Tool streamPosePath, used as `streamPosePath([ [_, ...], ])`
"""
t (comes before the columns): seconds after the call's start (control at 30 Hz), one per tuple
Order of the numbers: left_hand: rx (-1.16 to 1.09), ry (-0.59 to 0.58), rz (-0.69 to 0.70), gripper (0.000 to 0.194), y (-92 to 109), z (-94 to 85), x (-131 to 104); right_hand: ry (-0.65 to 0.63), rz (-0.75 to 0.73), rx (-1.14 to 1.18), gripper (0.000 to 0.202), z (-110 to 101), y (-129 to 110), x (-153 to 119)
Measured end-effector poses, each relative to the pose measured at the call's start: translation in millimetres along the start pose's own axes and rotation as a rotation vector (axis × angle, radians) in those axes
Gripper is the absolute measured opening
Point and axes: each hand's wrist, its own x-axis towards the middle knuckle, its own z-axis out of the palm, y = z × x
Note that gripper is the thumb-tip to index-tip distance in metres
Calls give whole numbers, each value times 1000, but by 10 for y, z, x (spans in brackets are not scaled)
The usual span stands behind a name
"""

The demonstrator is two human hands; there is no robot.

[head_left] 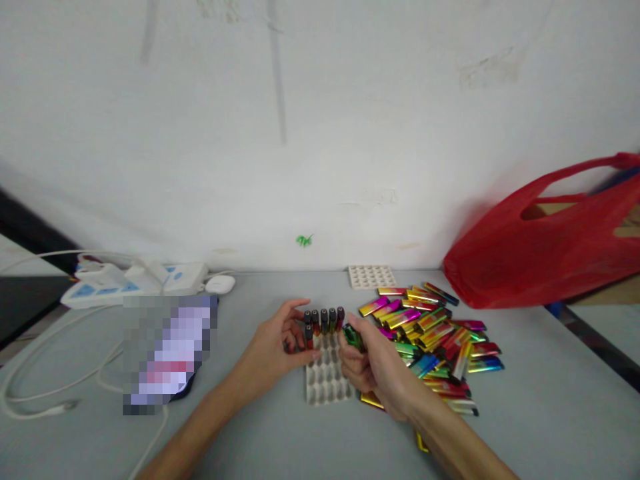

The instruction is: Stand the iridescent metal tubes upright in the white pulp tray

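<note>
A light grey moulded tray (329,380) with rows of pockets lies on the table before me. Black-topped lighters (324,321) stand upright along its far row, and a single one (309,337) stands at the left of the second row. My left hand (285,343) is at the tray's left edge, index finger and thumb spread around that corner; whether it presses on the tray is unclear. Closed around a green lighter (354,338), my right hand (367,360) hovers at the tray's right side. Its fingers hide much of that lighter. Beside it lies a loose pile of shiny multicoloured lighters (435,333).
Another pocketed tray (373,276) lies by the wall. At right is a red plastic bag (545,247). To the left are a white power strip (135,283), a white charger (220,285), a phone with a blurred screen (173,353) and loose white cables (60,397).
</note>
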Motion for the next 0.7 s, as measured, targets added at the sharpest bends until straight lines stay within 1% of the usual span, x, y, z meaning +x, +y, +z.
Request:
streamPosePath([
  [0.13,-3,-4,2,87,-8,2,4,-10,2,-2,65,-25,7,11],
  [0.4,2,2,4,85,8,0,2,31,-51,29,50,-23,42,-1],
  [0.53,3,3,9,84,11,1,-1,48,-51,10,57,-33,76,25],
  [0.63,4,10,8,85,8,0,-4,30,-26,-20,64,-48,83,34],
  [0.7,8,13,13,85,6,-1,-5,29,-44,-41,65,-43,74,18],
])
